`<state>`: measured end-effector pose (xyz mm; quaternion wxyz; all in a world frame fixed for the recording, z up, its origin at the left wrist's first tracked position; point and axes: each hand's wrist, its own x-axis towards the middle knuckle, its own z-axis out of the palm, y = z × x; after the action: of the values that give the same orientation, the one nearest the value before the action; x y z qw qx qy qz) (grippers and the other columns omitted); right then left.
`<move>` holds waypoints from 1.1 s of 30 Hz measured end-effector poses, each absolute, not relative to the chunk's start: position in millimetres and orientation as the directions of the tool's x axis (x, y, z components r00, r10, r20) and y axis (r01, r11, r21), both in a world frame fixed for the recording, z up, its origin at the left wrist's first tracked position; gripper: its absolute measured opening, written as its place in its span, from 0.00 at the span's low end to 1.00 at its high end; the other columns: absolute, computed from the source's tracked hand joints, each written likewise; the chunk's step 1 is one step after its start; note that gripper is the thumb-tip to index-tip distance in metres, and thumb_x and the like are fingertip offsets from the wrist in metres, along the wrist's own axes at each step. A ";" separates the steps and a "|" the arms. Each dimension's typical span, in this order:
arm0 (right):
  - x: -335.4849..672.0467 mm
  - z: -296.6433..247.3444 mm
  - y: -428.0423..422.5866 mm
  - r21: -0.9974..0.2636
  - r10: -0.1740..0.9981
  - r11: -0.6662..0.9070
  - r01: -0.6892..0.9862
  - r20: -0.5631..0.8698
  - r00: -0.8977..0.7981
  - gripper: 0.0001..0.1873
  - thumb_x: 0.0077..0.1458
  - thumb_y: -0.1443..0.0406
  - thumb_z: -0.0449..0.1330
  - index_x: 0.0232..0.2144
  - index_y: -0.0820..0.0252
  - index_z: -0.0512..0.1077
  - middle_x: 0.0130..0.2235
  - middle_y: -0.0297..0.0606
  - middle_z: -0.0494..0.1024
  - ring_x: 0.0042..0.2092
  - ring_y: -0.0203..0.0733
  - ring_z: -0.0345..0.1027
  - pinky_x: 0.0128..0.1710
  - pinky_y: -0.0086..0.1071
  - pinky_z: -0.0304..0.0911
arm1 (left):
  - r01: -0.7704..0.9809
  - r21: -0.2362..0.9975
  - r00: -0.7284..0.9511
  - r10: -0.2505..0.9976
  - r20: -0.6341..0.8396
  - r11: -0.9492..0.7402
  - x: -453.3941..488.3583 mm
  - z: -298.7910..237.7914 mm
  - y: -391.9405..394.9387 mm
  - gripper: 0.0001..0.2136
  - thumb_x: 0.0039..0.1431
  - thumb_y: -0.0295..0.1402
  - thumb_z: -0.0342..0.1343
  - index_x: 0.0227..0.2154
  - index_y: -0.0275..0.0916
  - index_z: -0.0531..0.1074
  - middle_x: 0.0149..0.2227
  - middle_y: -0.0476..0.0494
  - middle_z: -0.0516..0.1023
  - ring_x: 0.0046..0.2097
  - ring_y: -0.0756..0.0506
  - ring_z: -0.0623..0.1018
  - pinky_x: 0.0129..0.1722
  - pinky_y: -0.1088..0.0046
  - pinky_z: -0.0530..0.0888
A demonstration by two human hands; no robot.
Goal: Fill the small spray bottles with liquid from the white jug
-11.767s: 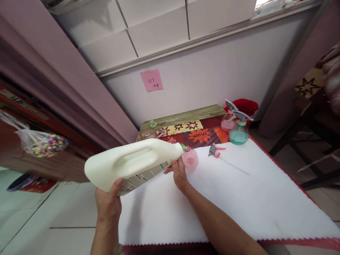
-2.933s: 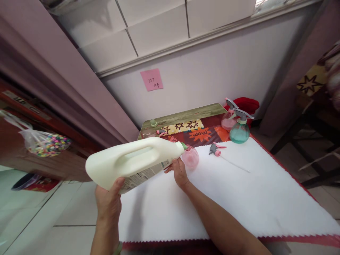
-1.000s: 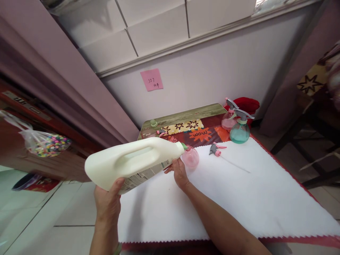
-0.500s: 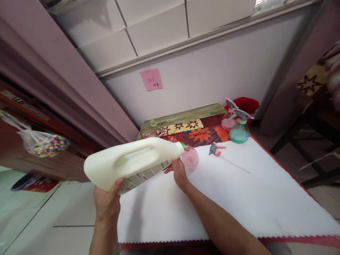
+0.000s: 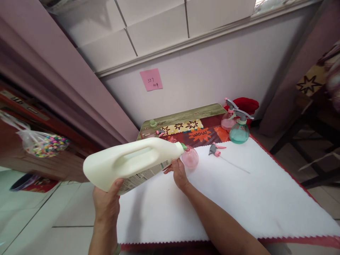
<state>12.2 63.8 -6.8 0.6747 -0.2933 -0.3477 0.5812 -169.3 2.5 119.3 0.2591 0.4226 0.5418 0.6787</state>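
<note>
My left hand grips the base of a large white jug, which lies tilted almost level with its green spout against the mouth of a round pink bottle. My right hand is wrapped around that pink bottle and steadies it on the white cloth. The bottle has no spray head on it. A loose grey and pink spray head with a long tube lies on the cloth just right of the bottle.
A teal spray bottle and a pink spray bottle stand at the table's far right, before a red object. A green cap sits at the far left corner. A pink note is on the wall. A bag of beads hangs left.
Almost nothing differs. The jug's base has drifted slightly left and lower with my left hand. The right hand and the pink bottle have stayed in place.
</note>
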 end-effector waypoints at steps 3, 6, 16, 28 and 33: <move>12.3 -6.5 63.9 -0.798 0.988 0.152 -0.583 0.126 0.086 0.32 0.57 0.39 0.56 0.45 0.62 0.68 0.32 0.37 0.76 0.25 0.40 0.75 0.23 0.34 0.75 | 0.112 0.954 -0.507 0.810 0.295 -0.278 -170.6 118.1 2.6 0.28 0.44 0.36 0.74 0.51 0.43 0.78 0.43 0.47 0.83 0.45 0.46 0.80 0.52 0.72 0.75; 12.1 -7.0 64.0 -0.794 0.988 0.152 -0.588 0.125 0.087 0.32 0.57 0.39 0.56 0.45 0.61 0.68 0.32 0.37 0.76 0.25 0.40 0.75 0.23 0.34 0.76 | 0.113 0.950 -0.502 0.808 0.307 -0.291 -170.6 117.9 2.2 0.28 0.44 0.36 0.74 0.51 0.43 0.78 0.44 0.46 0.83 0.45 0.46 0.80 0.51 0.74 0.75; 11.8 -8.9 64.4 -0.792 0.989 0.149 -0.592 0.125 0.081 0.33 0.57 0.39 0.57 0.46 0.61 0.68 0.33 0.37 0.77 0.27 0.40 0.76 0.24 0.33 0.76 | 0.132 0.952 -0.518 0.800 0.303 -0.275 -168.3 119.6 1.5 0.28 0.43 0.37 0.74 0.51 0.41 0.77 0.46 0.44 0.83 0.48 0.43 0.80 0.54 0.69 0.75; 12.8 -7.0 63.8 -0.799 0.991 0.137 -0.586 0.117 0.072 0.33 0.57 0.39 0.56 0.46 0.61 0.68 0.33 0.39 0.78 0.27 0.41 0.77 0.25 0.34 0.76 | 0.140 0.956 -0.516 0.805 0.293 -0.258 -168.3 119.4 1.1 0.28 0.44 0.37 0.73 0.51 0.42 0.77 0.47 0.42 0.83 0.50 0.42 0.80 0.52 0.70 0.76; 12.5 -5.9 64.1 -0.796 0.992 0.129 -0.592 0.106 0.073 0.33 0.57 0.39 0.56 0.46 0.62 0.68 0.32 0.38 0.78 0.27 0.40 0.76 0.24 0.33 0.75 | 0.136 0.961 -0.532 0.800 0.276 -0.241 -168.3 120.4 0.9 0.28 0.43 0.37 0.73 0.50 0.42 0.77 0.46 0.43 0.83 0.49 0.42 0.81 0.51 0.70 0.77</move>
<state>12.5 64.1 -5.9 0.6705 -0.2951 -0.3389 0.5903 -168.3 0.9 120.4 0.2481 0.4151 0.5637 0.6696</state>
